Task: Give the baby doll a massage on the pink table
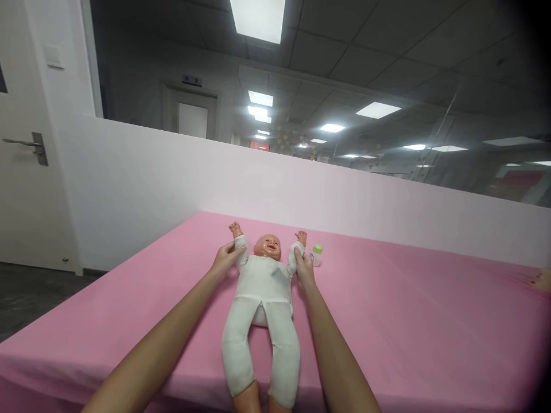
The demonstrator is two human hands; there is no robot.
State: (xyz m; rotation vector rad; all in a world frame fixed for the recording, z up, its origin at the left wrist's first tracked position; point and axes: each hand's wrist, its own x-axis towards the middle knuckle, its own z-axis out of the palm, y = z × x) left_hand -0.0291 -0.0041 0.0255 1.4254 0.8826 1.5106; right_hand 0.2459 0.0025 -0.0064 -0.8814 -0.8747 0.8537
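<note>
A baby doll (262, 287) in a white one-piece suit lies on its back on the pink-covered table (387, 298), head away from me and both arms raised. My left hand (224, 257) grips the doll's arm on the left side at the sleeve. My right hand (303, 265) holds the doll's other arm at the sleeve. The doll's bare feet hang over the near table edge. A small bottle with a green cap (317, 254) lies just right of my right hand, close to the doll's raised hand.
A low white partition wall (172, 178) runs behind the table, with glass above it. A white door with a lever handle (30, 143) stands at the left. At the far right table edge, part of another person's hand (543, 280) shows.
</note>
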